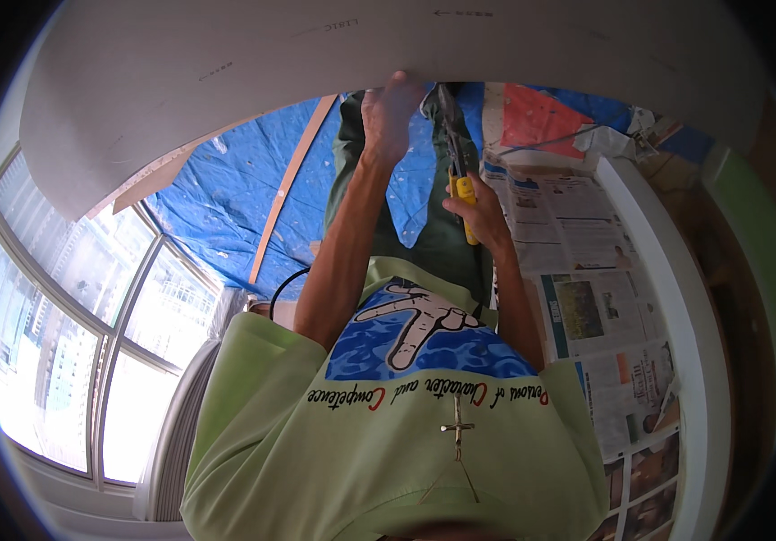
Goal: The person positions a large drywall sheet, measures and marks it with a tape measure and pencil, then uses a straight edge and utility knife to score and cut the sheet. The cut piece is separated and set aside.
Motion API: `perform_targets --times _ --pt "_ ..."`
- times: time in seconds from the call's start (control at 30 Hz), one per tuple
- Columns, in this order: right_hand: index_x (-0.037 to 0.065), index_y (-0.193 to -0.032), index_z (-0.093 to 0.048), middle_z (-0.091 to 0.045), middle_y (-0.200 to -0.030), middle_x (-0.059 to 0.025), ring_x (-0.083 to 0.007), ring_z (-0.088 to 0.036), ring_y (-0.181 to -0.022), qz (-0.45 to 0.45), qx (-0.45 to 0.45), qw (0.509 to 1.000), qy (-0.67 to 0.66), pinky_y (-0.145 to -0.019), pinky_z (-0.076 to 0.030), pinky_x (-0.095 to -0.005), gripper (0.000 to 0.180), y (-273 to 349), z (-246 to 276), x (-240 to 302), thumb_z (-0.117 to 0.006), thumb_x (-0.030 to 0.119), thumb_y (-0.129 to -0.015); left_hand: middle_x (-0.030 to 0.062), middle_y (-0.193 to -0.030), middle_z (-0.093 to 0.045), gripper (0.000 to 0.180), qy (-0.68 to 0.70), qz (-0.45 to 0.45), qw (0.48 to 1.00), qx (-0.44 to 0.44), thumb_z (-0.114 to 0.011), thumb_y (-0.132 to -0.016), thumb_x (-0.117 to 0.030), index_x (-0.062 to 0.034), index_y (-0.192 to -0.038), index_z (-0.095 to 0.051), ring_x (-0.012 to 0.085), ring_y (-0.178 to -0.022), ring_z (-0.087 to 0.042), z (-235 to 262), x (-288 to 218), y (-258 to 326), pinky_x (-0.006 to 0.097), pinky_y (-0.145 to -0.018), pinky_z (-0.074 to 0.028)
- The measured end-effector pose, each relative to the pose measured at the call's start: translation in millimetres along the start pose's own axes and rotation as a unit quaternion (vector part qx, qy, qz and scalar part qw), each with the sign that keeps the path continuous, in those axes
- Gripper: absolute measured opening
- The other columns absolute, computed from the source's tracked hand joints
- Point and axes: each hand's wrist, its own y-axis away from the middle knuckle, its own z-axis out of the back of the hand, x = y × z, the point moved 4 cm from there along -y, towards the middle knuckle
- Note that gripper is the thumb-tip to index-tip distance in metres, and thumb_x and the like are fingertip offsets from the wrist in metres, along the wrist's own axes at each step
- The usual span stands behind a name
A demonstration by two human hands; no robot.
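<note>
Left hand [390,113] steadies white board [316,81]; right hand [481,212] grips yellow-handled snips [456,153].

No packages, labels, signs or screens show (only spread newspaper [577,234]).

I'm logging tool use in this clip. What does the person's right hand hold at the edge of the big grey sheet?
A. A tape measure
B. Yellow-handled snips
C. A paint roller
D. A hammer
B: the right hand grips yellow-handled snips, blades pointing up at the grey sheet while the left hand holds its edge.
</note>
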Motion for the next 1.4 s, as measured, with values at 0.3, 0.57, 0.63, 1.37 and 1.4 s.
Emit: perform_targets --times 0.3,0.57,0.63,1.37,1.4 --pt "0.003 -0.101 -0.061 -0.062 -0.085 -0.0036 -0.0126 -0.058 -0.074 -0.007 -0.021 1.0 -0.018 -0.068 -0.047 -0.0296 0.033 -5 -7 8 -0.074 0.021 -0.077 0.0071 -0.117 -0.061 0.038 -0.015 0.01 1.0 -0.009 -0.069 -0.093 -0.014 -0.0098 -0.124 -0.049 0.0236 -0.105 -0.064 -6 -6 5 0.047 -0.1 -0.05" --pt "0.006 -0.1 -0.062 -0.062 -0.084 -0.0013 -0.01 -0.06 -0.08 -0.063 -0.007 0.998 0.017 -0.073 -0.048 -0.0262 0.028 -15 -14 -21 -0.079 0.018 -0.081 0.0172 -0.13 -0.054 0.043 -0.022 0.013 0.999 -0.04 -0.064 -0.095 -0.015 0.0015 -0.129 -0.043 0.034 -0.119 -0.058 0 3 4 0.049 -0.097 -0.055" --pt "0.003 -0.105 -0.063 -0.066 -0.091 -0.0063 -0.0162 -0.062 -0.085 -0.001 -0.02 0.994 0.104 -0.079 -0.049 -0.0326 0.034 -14 -12 -9 -0.078 0.021 -0.08 0.0175 -0.121 -0.058 0.04 -0.002 0.013 0.999 -0.039 -0.064 -0.095 -0.013 0.0019 -0.127 -0.044 0.0312 -0.106 -0.064 0 2 1 0.048 -0.093 -0.058" --pt "0.003 -0.11 -0.061 -0.064 -0.086 -0.0039 -0.0143 -0.06 -0.075 0.011 -0.015 1.0 -0.018 -0.07 -0.049 -0.0295 0.038 0 -14 4 -0.073 0.02 -0.078 0.0041 -0.112 -0.063 0.03 0.03 -0.007 0.999 0.012 -0.067 -0.095 -0.015 -0.0105 -0.12 -0.051 0.0217 -0.101 -0.066 -12 -8 11 0.046 -0.094 -0.054" --pt "0.003 -0.11 -0.061 -0.064 -0.086 -0.0038 -0.014 -0.06 -0.075 0.006 -0.021 1.0 -0.011 -0.07 -0.049 -0.0294 0.038 1 -15 7 -0.073 0.02 -0.078 0.0044 -0.112 -0.063 0.03 0.027 -0.001 1.0 0.004 -0.067 -0.095 -0.015 -0.0104 -0.121 -0.051 0.022 -0.102 -0.065 -12 -9 11 0.046 -0.094 -0.054"
